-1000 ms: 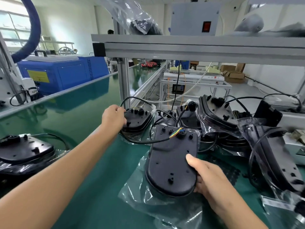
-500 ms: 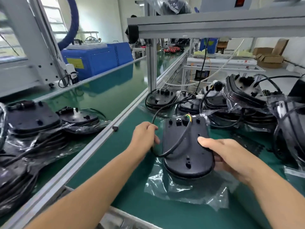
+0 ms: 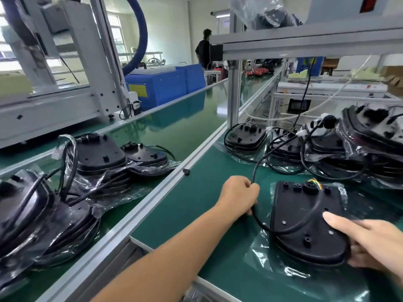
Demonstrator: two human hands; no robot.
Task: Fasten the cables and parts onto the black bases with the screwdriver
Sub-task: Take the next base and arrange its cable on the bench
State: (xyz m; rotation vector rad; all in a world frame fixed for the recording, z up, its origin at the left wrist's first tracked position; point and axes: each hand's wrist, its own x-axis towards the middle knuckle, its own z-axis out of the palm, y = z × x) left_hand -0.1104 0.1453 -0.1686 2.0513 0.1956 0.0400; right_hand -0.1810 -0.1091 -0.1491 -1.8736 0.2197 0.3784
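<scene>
Black base (image 3: 309, 223) lying on a clear plastic bag (image 3: 270, 256) on the green table (image 3: 185, 216), rear face up, with coloured wires (image 3: 315, 183) at its far end. Right hand (image 3: 366, 243) grips the near right edge of the base, thumb flat on top. Left hand (image 3: 238, 196), just left of the base, is closed around the black cable (image 3: 281, 231) that loops across the base. Bagged bases (image 3: 246, 138) lie beyond the base; further stacks (image 3: 98, 158) sit well to its left, on the conveyor belt (image 3: 174, 131).
</scene>
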